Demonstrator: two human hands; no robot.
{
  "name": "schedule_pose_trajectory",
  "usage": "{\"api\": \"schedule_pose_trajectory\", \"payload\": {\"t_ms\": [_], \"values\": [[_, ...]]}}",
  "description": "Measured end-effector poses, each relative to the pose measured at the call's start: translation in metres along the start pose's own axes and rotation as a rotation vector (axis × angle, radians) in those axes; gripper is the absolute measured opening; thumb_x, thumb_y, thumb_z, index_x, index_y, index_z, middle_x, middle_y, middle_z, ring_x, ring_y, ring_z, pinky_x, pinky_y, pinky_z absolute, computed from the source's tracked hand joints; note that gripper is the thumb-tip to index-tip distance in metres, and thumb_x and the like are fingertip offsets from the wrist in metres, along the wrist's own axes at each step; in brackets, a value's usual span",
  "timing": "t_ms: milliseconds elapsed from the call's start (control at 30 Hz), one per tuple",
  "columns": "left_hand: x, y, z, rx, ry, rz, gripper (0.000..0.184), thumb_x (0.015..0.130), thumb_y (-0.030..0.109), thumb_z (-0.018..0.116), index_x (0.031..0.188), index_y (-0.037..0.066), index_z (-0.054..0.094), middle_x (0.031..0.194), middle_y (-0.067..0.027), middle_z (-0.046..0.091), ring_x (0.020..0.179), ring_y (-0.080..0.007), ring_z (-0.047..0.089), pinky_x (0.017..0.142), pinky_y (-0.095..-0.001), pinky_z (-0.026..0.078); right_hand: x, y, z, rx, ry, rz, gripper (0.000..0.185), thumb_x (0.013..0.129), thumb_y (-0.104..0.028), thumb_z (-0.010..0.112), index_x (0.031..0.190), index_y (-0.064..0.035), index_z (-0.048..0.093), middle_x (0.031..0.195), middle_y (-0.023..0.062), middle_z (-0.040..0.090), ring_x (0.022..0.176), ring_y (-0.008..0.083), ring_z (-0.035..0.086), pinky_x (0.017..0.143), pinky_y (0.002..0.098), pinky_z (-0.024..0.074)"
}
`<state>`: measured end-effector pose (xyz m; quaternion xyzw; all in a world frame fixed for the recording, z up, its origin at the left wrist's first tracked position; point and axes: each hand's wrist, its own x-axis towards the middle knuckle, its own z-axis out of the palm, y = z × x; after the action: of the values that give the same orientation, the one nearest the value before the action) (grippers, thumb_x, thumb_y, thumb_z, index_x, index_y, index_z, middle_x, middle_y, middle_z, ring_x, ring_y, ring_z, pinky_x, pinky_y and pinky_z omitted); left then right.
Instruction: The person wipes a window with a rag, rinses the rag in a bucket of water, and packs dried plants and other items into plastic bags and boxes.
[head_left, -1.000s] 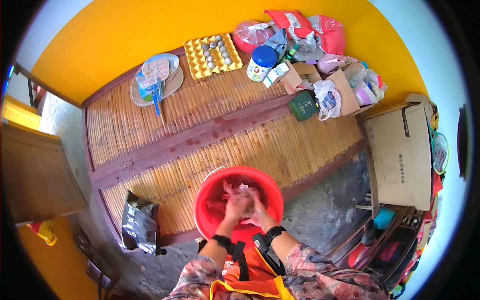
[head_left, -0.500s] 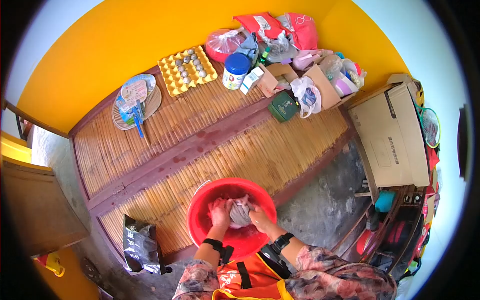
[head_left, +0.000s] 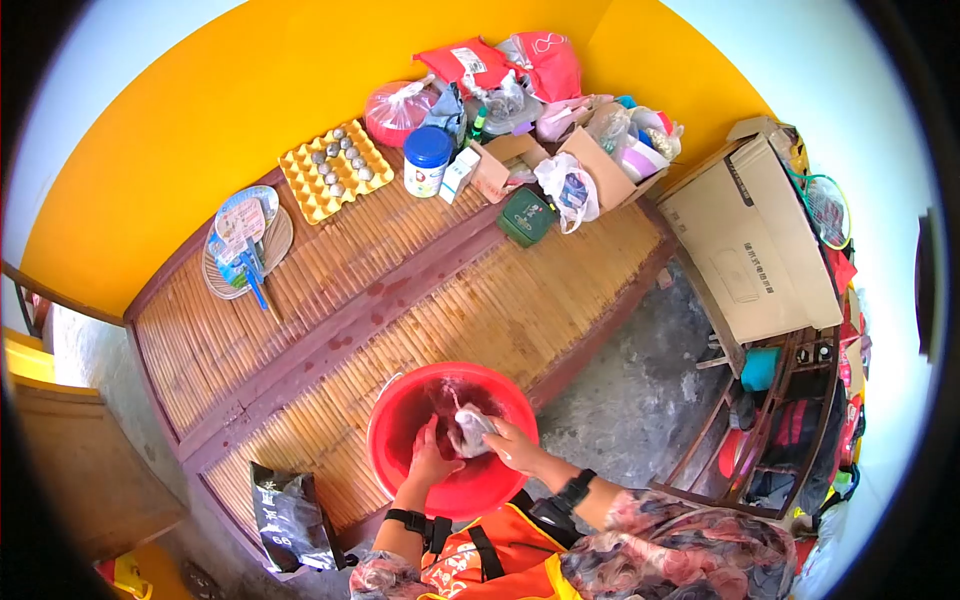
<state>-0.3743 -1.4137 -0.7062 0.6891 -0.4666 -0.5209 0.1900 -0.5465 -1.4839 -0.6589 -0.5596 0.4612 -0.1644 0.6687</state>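
A wet, pale grey, crumpled cloth (head_left: 472, 432) hangs within the mouth of the round red plastic bucket (head_left: 380, 440), right of its middle. My right hand (head_left: 512, 447) has its fingers closed round the cloth's right side. My left hand (head_left: 431, 462) reaches over the bucket's near rim, fingers loosely spread and thumb turned towards the cloth; it grips nothing that I can see, and whether my thumb touches the cloth I cannot tell. I wear a black band on each wrist.

The bucket is at the near edge of a brown bamboo-slat surface (head_left: 440, 330) framed in dark red wood. A black plastic bag with white lettering (head_left: 290, 515) stands by the near left corner. Towards the far left corner, flat hand fans (head_left: 240, 235) lie on a round woven one. Along the far edge sits a yellow egg tray (head_left: 320, 195) with grey eggs (head_left: 337, 188) in some cups; right of it stands a white canister with a blue lid (head_left: 427, 165). Nearer the right end are a dark green box (head_left: 527, 217) and a white plastic bag (head_left: 565, 190).
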Motion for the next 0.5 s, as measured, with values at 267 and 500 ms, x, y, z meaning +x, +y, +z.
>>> {"api": "schedule_pose_trajectory", "payload": {"t_ms": [267,500], "values": [[0.002,0.013,0.013,-0.273,-0.046,0.134,0.085,0.058,0.022,0.076,0.128,0.012,0.028,0.126,-0.0168,0.035,0.116,-0.03,0.036,0.095,-0.0385,0.033,-0.051,-0.108,-0.018,0.988,-0.032,0.313,0.034,0.089,-0.018,0.046,0.122,-0.0089,0.042,0.117,0.0033,0.05,0.108,0.0165,0.048,0.089,0.0372,0.0428],[-0.033,0.046,0.016,-0.493,-0.146,0.156,0.061,0.064,0.013,0.072,0.119,0.007,0.045,0.114,-0.0119,0.052,0.106,-0.0234,0.05,0.088,-0.0354,0.041,-0.04,-0.084,0.004,0.86,0.082,0.284,0.034,0.086,-0.027,0.052,0.116,-0.0117,0.046,0.114,0.0045,0.049,0.102,0.018,0.05,0.08,0.0368,0.047]]}}
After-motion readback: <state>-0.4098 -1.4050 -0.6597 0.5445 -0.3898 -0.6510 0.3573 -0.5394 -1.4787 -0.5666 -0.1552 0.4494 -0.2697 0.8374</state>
